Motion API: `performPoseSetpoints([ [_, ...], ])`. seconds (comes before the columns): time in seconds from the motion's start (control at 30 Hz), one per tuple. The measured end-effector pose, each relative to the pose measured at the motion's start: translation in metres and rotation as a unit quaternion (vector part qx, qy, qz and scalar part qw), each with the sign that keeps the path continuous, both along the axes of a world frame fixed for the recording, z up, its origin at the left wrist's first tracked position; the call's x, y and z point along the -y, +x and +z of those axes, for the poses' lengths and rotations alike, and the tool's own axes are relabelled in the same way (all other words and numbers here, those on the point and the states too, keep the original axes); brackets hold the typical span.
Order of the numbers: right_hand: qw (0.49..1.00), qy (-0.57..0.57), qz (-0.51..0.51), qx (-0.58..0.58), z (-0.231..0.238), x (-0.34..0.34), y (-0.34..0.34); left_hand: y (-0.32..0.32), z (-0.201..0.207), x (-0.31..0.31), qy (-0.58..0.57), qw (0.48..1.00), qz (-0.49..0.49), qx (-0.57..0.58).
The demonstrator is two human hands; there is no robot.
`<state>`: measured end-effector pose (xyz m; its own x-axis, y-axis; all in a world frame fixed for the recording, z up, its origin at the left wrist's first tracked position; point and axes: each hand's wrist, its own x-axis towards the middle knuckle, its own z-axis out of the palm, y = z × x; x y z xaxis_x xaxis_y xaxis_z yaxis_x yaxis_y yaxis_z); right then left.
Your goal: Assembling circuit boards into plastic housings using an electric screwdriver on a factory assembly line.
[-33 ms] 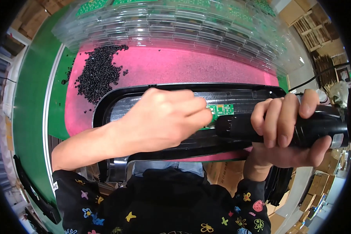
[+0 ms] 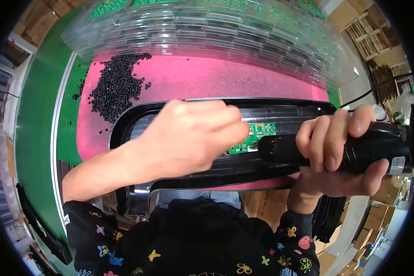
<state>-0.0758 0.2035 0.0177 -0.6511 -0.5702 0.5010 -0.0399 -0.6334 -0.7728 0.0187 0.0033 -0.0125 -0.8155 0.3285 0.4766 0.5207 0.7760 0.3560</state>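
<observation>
A long black plastic housing (image 2: 280, 110) lies open side up in front of me, with a green circuit board (image 2: 264, 129) inside it. My left hand (image 2: 202, 133) is closed over the board's left end, its fingers curled down. Whatever its fingertips hold is hidden behind the hand. In my right hand (image 2: 333, 142) is a thick black electric screwdriver (image 2: 377, 149), held level with its front end pointing left. That end hangs over the lower right part of the board and covers some of it; whether it touches cannot be seen.
Small black screws (image 2: 117, 85) lie heaped on the pink mat (image 2: 207, 76), at its far left. Clear plastic trays (image 2: 207, 34) holding green boards are stacked along the back. A black cable (image 2: 377, 89) runs at the right. Cardboard boxes (image 2: 382, 209) stand beyond the table's right side.
The front end of the screwdriver has shifted slightly right. My left hand has risen slightly off the board, so more of the board's lower part shows.
</observation>
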Motion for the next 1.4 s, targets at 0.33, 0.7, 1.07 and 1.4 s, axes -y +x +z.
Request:
performPoseSetpoints([
  [0.33,0.983,-0.181,-0.026,0.016,0.008,-0.011,0.002,-0.009,-0.010,-0.006,0.235,0.961,-0.062,0.131],
  [0.7,0.981,-0.192,-0.018,0.003,0.005,-0.010,0.005,-0.006,-0.013,-0.006,0.250,0.953,-0.062,0.158],
  [1.07,0.976,-0.210,-0.044,-0.040,0.001,-0.004,0.006,-0.008,-0.013,-0.004,0.214,0.958,-0.078,0.172],
  [1.4,0.971,-0.223,-0.034,-0.078,0.003,-0.005,0.008,-0.011,-0.009,-0.003,0.249,0.911,-0.126,0.303],
])
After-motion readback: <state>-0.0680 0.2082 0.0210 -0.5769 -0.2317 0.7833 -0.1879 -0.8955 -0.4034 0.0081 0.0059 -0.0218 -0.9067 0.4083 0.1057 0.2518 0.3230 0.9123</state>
